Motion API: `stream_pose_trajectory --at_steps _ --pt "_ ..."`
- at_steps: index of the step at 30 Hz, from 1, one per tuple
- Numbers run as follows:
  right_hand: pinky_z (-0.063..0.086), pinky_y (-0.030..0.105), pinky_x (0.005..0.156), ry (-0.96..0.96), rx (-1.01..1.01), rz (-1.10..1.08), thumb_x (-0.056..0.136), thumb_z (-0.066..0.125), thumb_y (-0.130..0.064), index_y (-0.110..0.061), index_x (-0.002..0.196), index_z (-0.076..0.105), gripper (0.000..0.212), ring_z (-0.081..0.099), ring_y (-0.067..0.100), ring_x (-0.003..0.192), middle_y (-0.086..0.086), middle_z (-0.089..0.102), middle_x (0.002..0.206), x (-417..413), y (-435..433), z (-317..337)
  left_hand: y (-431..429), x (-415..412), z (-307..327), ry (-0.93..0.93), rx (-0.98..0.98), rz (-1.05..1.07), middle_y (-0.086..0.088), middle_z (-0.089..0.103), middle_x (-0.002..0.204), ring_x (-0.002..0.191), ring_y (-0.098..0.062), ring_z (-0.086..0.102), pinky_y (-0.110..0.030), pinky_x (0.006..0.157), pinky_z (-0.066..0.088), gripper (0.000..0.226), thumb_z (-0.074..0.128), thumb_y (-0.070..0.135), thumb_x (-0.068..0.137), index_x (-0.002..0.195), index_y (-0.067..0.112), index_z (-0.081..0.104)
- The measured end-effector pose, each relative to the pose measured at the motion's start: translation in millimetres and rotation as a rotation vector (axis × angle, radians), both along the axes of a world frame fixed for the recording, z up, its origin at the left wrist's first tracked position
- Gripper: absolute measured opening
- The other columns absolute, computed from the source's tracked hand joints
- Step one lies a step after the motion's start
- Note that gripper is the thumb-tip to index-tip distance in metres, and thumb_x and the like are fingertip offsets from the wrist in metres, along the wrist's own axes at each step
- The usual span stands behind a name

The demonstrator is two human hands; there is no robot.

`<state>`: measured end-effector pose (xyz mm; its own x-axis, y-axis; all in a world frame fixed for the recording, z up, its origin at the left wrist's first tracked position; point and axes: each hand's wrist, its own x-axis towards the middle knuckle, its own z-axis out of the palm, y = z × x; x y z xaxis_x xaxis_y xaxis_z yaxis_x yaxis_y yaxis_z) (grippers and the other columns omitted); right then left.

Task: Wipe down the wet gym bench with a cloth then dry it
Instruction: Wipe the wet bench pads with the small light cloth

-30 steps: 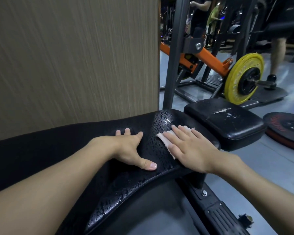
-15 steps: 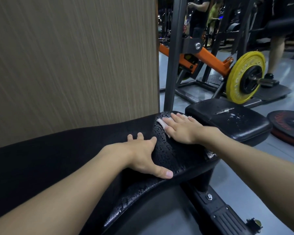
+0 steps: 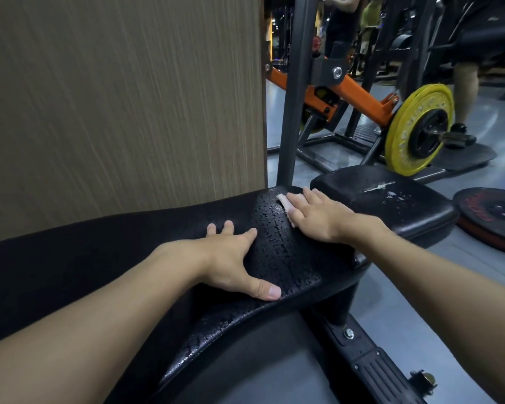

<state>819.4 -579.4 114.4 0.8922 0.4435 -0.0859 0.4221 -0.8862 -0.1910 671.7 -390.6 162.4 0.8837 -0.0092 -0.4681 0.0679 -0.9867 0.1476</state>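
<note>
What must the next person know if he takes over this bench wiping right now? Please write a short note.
Left hand lies flat on the back pad, fingers spread.
Right hand lies flat and presses the cloth on the pad's far end.
Water drops cover the pad between the hands and along its near edge; the seat pad is also wet.
Done: wiping begun only.
Left: wipe both pads, then dry them.

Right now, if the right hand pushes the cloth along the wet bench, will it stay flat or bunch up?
The cloth looks thin and soft under the flat right hand, so it is probably floppy and may bunch at its free edge. Water drops bead on the bench, so it will likely slide easily and get heavier.
</note>
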Motion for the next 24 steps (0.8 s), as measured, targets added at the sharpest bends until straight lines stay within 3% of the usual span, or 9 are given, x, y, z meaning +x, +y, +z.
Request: stream_pose_trajectory --at_steps 8,12,15,18,21,24 --pt "0.009 0.046 0.121 -0.108 -0.061 0.011 0.083 -0.009 -0.062 -0.036 0.156 0.004 0.079 -0.001 0.025 0.153 0.006 0.006 0.166 -89.8 -47.0 -5.3 -2.8 -2.6 5.0 -0.003 0.01 0.007 -0.008 -0.021 0.162 0.146 -0.036 -0.021 -0.057 0.119 0.003 0.133 0.065 0.084 0.057 0.154 0.035 -0.011" --pt "0.0 0.046 0.122 -0.106 0.026 0.014 0.097 0.01 -0.061 -0.038 0.156 0.006 0.063 -0.009 0.016 0.152 -0.004 0.001 0.166 -122.5 -56.2 -0.4 -3.8 -4.8 6.9 -0.002 0.018 0.01 -0.008 -0.021 0.162 0.146 -0.036 -0.021 -0.058 0.119 0.002 0.13 0.064 0.085 0.059 0.154 0.035 -0.011" --pt "-0.004 0.043 0.122 -0.151 0.058 0.1 0.087 0.031 -0.073 -0.036 0.156 0.009 0.081 -0.013 0.011 0.151 -0.012 0.002 0.163 -135.1 -69.9 -4.5 -3.9 -5.3 7.0 -0.006 0.016 0.012 -0.008 -0.02 0.162 0.146 -0.037 -0.021 -0.058 0.119 0.002 0.132 0.063 0.086 0.057 0.154 0.035 -0.011" --pt "0.022 0.047 0.118 -0.247 0.036 0.216 0.09 0.062 -0.037 -0.029 0.15 0.024 0.072 0.009 0.019 0.149 -0.004 0.02 0.159 -127.4 -82.1 -10.7 -3.1 -8.1 4.7 -0.03 -0.024 0.023 -0.007 -0.019 0.162 0.146 -0.036 -0.021 -0.058 0.119 0.002 0.129 0.063 0.085 0.059 0.155 0.035 -0.008" --pt "0.042 0.041 0.095 -0.342 0.063 0.323 0.089 0.052 -0.015 -0.025 0.131 0.045 0.043 0.039 0.02 0.131 -0.008 0.044 0.134 -125.9 -84.0 -0.9 -0.4 -15.0 -0.1 -0.084 -0.035 0.014 -0.001 -0.016 0.163 0.149 -0.03 -0.018 -0.067 0.114 -0.002 0.124 0.057 0.09 0.057 0.154 0.04 -0.003" --pt "0.048 0.036 0.085 -0.389 0.291 0.166 0.093 0.04 -0.014 -0.029 0.117 0.062 0.036 0.06 0.022 0.111 -0.008 0.066 0.119 -132.1 -74.8 13.0 15.0 -21.9 0.7 -0.164 -0.062 0.016 0.001 -0.007 0.165 0.15 -0.025 -0.012 -0.07 0.112 0.0 0.108 0.057 0.085 0.066 0.154 0.041 0.011"
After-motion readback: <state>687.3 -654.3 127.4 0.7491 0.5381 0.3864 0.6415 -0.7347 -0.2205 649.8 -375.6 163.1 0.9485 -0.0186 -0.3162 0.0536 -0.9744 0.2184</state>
